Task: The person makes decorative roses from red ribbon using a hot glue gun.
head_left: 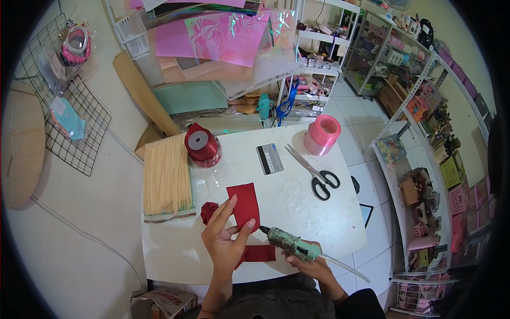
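My left hand (226,239) pinches a piece of dark red ribbon (245,204) and holds it just above the white table (329,218). My right hand (313,264) grips a green hot glue gun (291,244), whose black nozzle points left and nearly touches the ribbon's lower edge. A rolled red ribbon rosebud (208,210) lies just left of my left hand. Another strip of red ribbon (259,253) lies flat under my left wrist.
On the table are a bundle of bamboo skewers (166,178), a red ribbon spool (202,142), a pink ribbon spool (322,134), a card (270,158) and black-handled scissors (315,173). Shelves full of craft supplies stand behind and to the right.
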`<state>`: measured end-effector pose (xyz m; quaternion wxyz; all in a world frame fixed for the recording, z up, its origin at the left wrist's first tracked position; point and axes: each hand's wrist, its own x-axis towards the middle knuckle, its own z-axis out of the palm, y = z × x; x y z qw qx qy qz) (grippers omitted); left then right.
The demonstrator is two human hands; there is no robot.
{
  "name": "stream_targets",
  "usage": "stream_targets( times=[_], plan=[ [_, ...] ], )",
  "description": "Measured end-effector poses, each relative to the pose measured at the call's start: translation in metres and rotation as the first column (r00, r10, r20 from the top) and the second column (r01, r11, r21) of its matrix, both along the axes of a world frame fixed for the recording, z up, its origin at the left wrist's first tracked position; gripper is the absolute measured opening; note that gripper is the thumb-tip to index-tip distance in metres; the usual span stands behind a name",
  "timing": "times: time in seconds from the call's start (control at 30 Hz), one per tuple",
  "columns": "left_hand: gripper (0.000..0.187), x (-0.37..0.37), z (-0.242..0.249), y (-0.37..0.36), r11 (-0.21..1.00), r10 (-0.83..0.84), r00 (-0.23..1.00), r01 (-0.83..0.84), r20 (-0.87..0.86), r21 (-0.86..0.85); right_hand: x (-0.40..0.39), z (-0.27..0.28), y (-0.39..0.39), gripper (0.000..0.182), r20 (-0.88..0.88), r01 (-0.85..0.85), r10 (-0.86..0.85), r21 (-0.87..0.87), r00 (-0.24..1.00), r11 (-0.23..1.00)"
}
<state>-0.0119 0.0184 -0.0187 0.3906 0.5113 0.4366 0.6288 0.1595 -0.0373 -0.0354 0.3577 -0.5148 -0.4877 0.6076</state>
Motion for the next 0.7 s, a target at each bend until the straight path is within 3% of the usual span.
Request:
stream_targets(
  times=[0.1,0.33,0.4,0.43,0.53,0.57,0.63,0.67,0.7],
  plan=[
    [0.047,-0.001,-0.001,0.001,1.0,-0.011,1.0,0.011,0.001,-0.023,0.001,-0.009,-0.004,0.023,-0.042,0.011,-0.008,0.084,0.999,0.996],
    [0.048,-0.002,-0.005,0.003,0.999,-0.03,0.999,0.031,0.019,-0.044,0.001,0.003,0.001,0.025,-0.015,-0.02,0.021,0.062,1.0,0.998],
    [0.048,-0.003,-0.005,0.003,0.998,-0.039,0.998,0.042,0.038,-0.057,0.007,-0.001,0.002,0.027,0.149,-0.091,0.074,0.112,0.986,0.99],
    [0.048,-0.003,-0.005,0.004,0.998,-0.038,0.999,0.041,0.039,-0.057,0.007,-0.002,0.003,0.027,0.149,-0.092,0.075,0.112,0.986,0.989],
    [0.048,-0.006,-0.006,0.006,0.997,-0.017,0.998,0.022,0.068,-0.077,0.011,-0.009,0.008,0.031,0.365,-0.054,-0.095,0.377,0.926,0.925],
    [0.048,-0.007,-0.007,0.007,0.994,-0.015,0.993,0.028,0.117,-0.104,0.012,-0.009,0.012,0.031,0.366,-0.053,-0.097,0.378,0.926,0.924],
    [0.048,-0.009,-0.006,0.008,0.991,-0.016,0.986,0.038,0.166,-0.13,0.014,-0.007,0.022,0.034,0.432,-0.005,-0.273,0.541,0.86,0.841],
    [0.047,-0.01,-0.006,0.008,0.989,-0.028,0.978,0.058,0.208,-0.138,0.024,-0.016,0.028,0.043,0.552,-0.175,-0.201,0.553,0.809,0.814],
    [0.046,-0.011,-0.005,0.008,0.986,-0.038,0.967,0.077,0.25,-0.146,0.024,-0.013,0.031,0.043,0.552,-0.173,-0.205,0.555,0.808,0.814]
  ],
)
